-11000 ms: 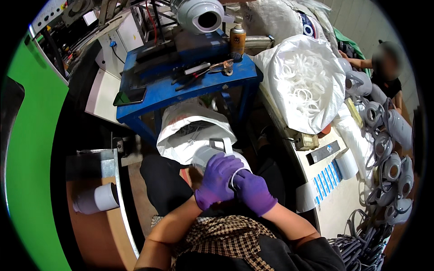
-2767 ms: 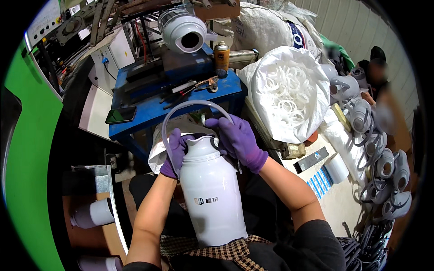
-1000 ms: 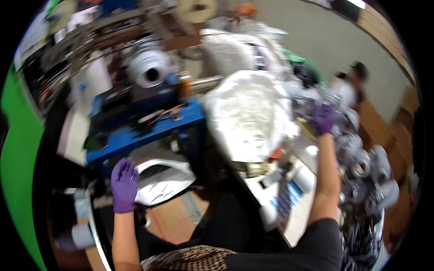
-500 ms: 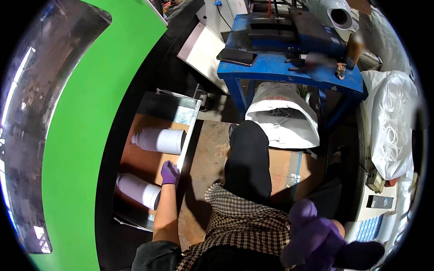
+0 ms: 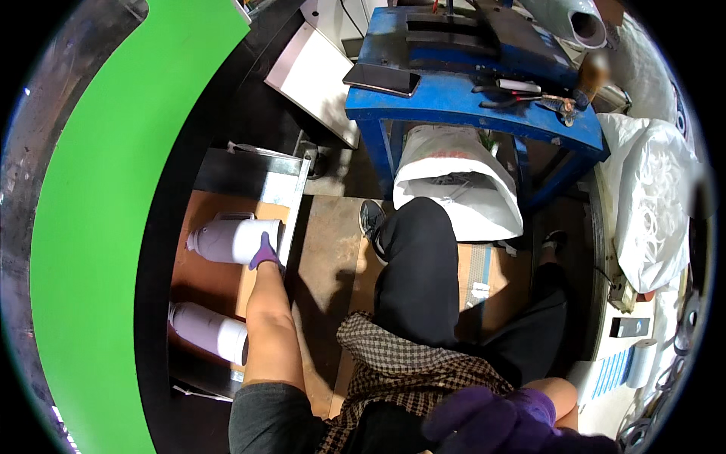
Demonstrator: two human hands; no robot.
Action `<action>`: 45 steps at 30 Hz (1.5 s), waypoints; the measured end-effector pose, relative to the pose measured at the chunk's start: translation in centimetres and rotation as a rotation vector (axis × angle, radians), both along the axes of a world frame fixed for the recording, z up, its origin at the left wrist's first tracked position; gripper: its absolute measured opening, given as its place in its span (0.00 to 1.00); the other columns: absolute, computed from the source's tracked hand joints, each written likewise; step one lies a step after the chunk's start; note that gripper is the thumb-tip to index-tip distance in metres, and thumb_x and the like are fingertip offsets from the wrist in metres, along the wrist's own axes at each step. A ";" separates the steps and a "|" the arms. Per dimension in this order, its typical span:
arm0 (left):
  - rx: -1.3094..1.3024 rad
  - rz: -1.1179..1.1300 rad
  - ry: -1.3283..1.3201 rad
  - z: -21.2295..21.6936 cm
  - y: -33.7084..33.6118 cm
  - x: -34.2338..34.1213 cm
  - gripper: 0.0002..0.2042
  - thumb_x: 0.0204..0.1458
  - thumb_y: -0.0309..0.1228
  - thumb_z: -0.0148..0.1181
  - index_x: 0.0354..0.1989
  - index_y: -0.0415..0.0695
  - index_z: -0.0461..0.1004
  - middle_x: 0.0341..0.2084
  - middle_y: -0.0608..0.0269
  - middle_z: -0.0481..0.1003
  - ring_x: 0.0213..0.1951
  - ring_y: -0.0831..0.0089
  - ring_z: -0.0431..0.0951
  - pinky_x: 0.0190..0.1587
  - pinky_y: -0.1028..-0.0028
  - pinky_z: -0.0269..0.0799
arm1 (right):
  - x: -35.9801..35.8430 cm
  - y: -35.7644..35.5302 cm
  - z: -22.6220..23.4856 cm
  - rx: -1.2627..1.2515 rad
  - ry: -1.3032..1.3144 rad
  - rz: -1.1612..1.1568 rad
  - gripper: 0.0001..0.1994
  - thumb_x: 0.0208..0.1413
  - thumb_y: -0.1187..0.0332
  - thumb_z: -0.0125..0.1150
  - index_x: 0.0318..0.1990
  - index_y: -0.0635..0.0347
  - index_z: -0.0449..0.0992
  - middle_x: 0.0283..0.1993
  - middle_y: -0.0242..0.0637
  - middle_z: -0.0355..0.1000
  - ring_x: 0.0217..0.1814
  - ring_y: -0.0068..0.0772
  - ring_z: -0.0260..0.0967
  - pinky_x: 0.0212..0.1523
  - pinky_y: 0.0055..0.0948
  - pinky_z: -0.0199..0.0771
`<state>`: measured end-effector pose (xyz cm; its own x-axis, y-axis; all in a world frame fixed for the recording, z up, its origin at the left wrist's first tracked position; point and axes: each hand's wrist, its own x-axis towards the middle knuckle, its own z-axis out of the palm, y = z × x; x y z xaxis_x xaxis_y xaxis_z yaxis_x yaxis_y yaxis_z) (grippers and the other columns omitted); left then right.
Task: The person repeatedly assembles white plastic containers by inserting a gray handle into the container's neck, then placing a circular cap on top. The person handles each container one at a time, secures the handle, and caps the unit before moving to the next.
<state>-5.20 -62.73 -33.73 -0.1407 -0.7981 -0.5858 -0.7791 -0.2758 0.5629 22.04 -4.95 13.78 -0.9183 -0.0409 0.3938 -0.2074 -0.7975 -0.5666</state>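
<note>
One broad green panel (image 5: 91, 181) curves along the far side of the left hand (image 5: 263, 252). Ahead of both hands stands a blue table (image 5: 469, 102), a tool surface by the look of it. Directly beneath the left hand is a shallow tray (image 5: 204, 208), presumably set beside the leg for easy reach. Well off to the right of the right hand (image 5: 491, 416), beyond the table's corner, a white bag (image 5: 631, 151) gapes around pale rings (image 5: 650, 200), its wide mouth probably meant for quick picking. An open sack (image 5: 491, 204) sits under the table, ahead of the hands.

Inside the tray, the farther jug (image 5: 227, 240) lies at the left hand, whose purple glove overlaps its white end; the nearer jug (image 5: 208, 331) lies beside the left forearm. Both rest on their sides, likely to avoid toppling, white ends toward the arm. Whether the left fingers grip or merely touch cannot be told. The right hand, blurred low before the waist, hides its finger pose too.

Smaller still, a label roll (image 5: 643, 363) lies to its right; a phone (image 5: 382, 79) and pliers (image 5: 503, 100) lie ahead, on the table.
</note>
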 end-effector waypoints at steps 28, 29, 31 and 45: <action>1.067 -1.070 1.193 28.1 47.3 12.0 0.33 0.67 0.50 0.51 0.74 0.42 0.55 0.71 0.54 0.62 0.68 0.61 0.65 0.70 0.59 0.62 | 2.8 25.8 -30.5 0.776 -0.762 -0.329 0.16 0.63 0.71 0.62 0.57 0.64 0.76 0.52 0.38 0.79 0.50 0.29 0.76 0.53 0.30 0.76; 1.082 -1.036 1.164 27.2 47.7 11.3 0.40 0.61 0.61 0.50 0.74 0.43 0.56 0.70 0.56 0.63 0.68 0.61 0.66 0.70 0.58 0.62 | 3.1 25.8 -31.7 0.773 -0.780 -0.314 0.16 0.63 0.72 0.62 0.57 0.64 0.76 0.52 0.38 0.79 0.50 0.29 0.76 0.53 0.30 0.76; 1.158 -1.024 1.092 26.4 48.5 10.5 0.50 0.53 0.72 0.52 0.74 0.45 0.55 0.70 0.59 0.63 0.69 0.61 0.65 0.70 0.56 0.62 | 3.2 26.0 -33.0 0.774 -0.809 -0.307 0.16 0.63 0.72 0.62 0.57 0.64 0.76 0.52 0.38 0.79 0.50 0.29 0.76 0.53 0.30 0.76; 0.068 -1.820 1.694 36.3 54.8 11.7 0.38 0.34 0.36 0.84 0.58 0.42 0.74 0.59 0.48 0.74 0.60 0.50 0.75 0.64 0.54 0.68 | 3.1 26.4 -27.7 1.155 -0.515 -1.261 0.18 0.60 0.80 0.58 0.58 0.60 0.76 0.60 0.44 0.73 0.51 0.34 0.77 0.52 0.30 0.78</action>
<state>6.53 -7.91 2.54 -0.4926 0.5608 0.6654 0.6980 -0.2021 0.6870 25.13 21.49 -13.94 -0.6182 0.6944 0.3683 0.0428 0.4976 -0.8663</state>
